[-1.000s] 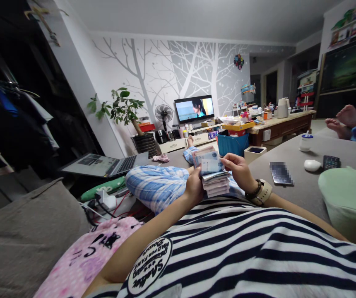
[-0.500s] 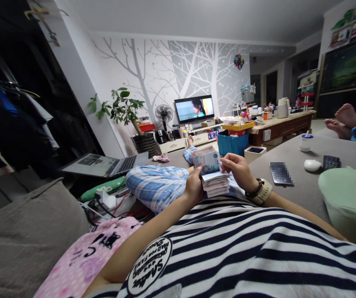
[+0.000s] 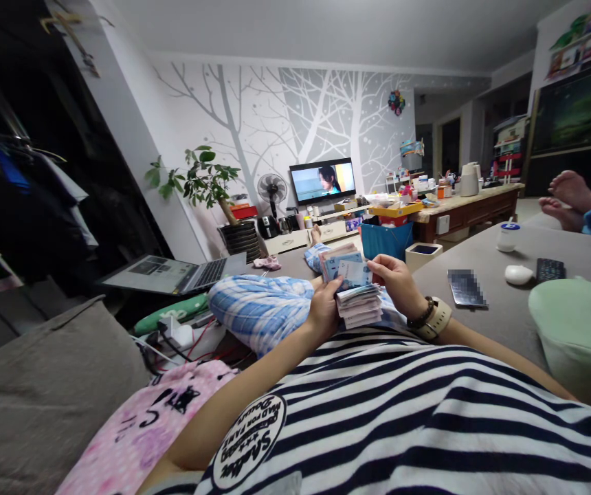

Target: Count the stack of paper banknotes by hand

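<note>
In my lap, my left hand [image 3: 325, 307] is closed around a thick stack of banknotes [image 3: 360, 307], with its thumb on top. The notes are bent over, their folded layers hanging toward my striped shirt. A blue banknote [image 3: 353, 271] stands up at the top of the stack, with pinkish notes [image 3: 344, 250] behind it. My right hand [image 3: 393, 275] pinches the right edge of the blue notes between thumb and fingers. A pale watch [image 3: 438, 317] and a dark bracelet are on my right wrist.
A phone [image 3: 467, 288], a white mouse [image 3: 519, 275] and a small dark keypad [image 3: 550, 269] lie on the grey sofa to my right, near a green neck pillow [image 3: 568, 323]. An open laptop [image 3: 172, 273] stands at left. Another person's bare feet [image 3: 568, 199] rest at far right.
The top of the stack has changed: the upright blue note has tipped over, and another blue face shows. My right hand has barely moved and still pinches the notes' edge.
</note>
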`<state>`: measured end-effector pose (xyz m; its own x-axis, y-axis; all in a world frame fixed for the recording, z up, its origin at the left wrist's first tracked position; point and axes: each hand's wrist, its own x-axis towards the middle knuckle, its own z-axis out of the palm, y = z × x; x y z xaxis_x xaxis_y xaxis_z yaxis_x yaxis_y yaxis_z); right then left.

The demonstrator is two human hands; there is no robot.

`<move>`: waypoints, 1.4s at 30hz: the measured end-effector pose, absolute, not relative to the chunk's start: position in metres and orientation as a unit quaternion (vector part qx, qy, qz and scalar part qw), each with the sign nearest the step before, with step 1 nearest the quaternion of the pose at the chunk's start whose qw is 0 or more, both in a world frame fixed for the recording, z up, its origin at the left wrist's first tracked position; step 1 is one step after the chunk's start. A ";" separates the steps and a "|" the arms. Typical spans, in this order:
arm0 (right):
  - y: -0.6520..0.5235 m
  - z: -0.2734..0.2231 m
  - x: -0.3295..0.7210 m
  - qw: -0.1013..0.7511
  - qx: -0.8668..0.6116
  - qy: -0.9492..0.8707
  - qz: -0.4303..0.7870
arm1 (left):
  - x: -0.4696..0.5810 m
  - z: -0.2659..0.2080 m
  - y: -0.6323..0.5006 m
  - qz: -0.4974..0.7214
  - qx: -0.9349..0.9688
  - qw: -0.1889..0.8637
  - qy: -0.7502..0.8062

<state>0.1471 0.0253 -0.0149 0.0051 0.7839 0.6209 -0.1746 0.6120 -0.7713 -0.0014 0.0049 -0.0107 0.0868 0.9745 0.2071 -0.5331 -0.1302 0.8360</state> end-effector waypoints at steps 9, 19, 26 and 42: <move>0.022 -0.014 0.148 0.667 -0.245 -0.621 0.331 | 0.001 -0.012 0.008 0.611 0.395 0.642 0.243; 0.018 -0.013 0.149 0.657 -0.221 -0.651 0.308 | 0.000 -0.014 0.013 0.609 0.423 0.629 0.233; 0.018 -0.013 0.148 0.661 -0.222 -0.646 0.310 | 0.001 -0.012 0.010 0.602 0.420 0.637 0.235; 0.020 -0.014 0.149 0.661 -0.210 -0.647 0.316 | 0.001 -0.009 0.007 0.600 0.420 0.640 0.232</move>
<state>0.1486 0.0195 -0.0140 -0.0373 0.6898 0.7230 -0.1448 0.7122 -0.6869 0.0012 0.0065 -0.0088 0.1729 0.9630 0.2069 -0.5739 -0.0722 0.8158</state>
